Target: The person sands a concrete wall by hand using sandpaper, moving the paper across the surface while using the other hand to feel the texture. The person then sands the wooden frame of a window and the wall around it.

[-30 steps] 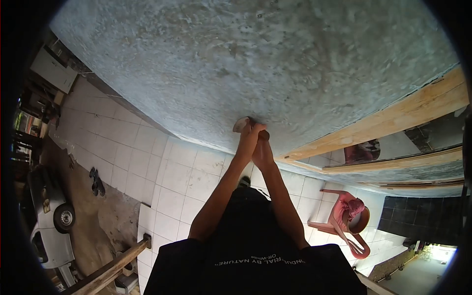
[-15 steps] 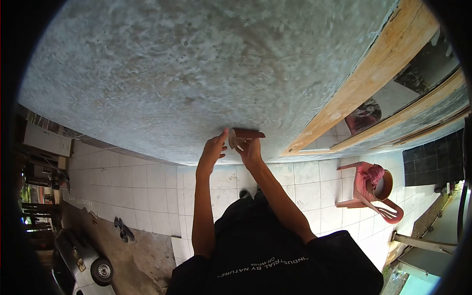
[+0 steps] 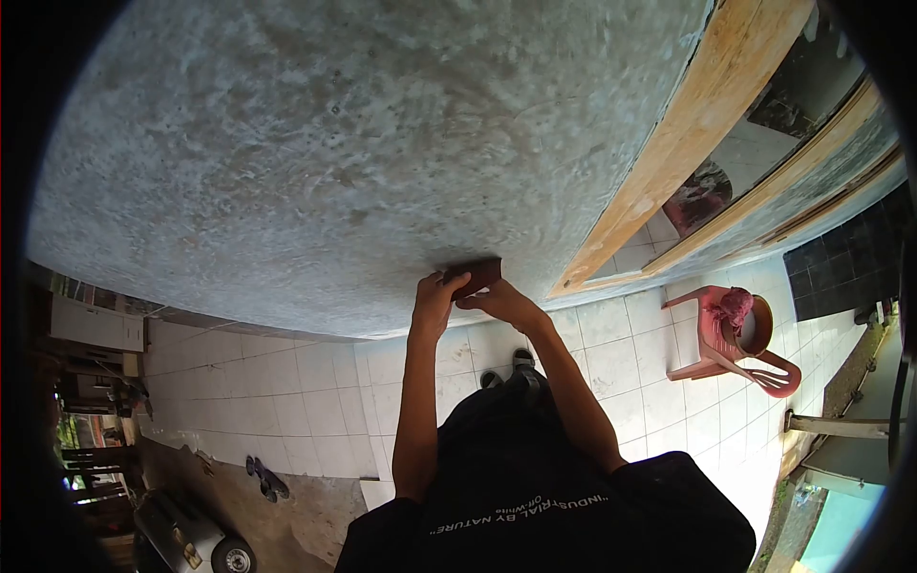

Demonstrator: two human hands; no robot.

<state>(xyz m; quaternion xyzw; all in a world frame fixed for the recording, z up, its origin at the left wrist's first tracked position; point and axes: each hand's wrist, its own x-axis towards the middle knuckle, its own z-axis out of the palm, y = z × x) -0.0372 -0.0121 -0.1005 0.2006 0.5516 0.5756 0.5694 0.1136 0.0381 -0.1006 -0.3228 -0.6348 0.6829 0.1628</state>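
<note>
A reddish-brown piece of sandpaper (image 3: 482, 276) is up close against the grey plastered wall (image 3: 344, 172), between my two hands. My left hand (image 3: 437, 300) pinches its left end, the thumb lying across the brown face. From the lower right, my right hand (image 3: 510, 304) grips the lower edge with thumb and fingers. The fingers behind the sheet are partly hidden.
Right of my hands, a wooden frame (image 3: 659, 162) with glass panes runs along the wall. A pink plastic chair (image 3: 712, 329) carries a bucket (image 3: 757, 325) and a crumpled cloth (image 3: 735, 306). Dark sandals (image 3: 267, 479) lie on the ground at left, near a parked car (image 3: 186, 535).
The sandpaper was curled open with its pale back showing; now its brown face is folded flatter between both hands. My left hand, then apart with fingers spread, has closed on it.
</note>
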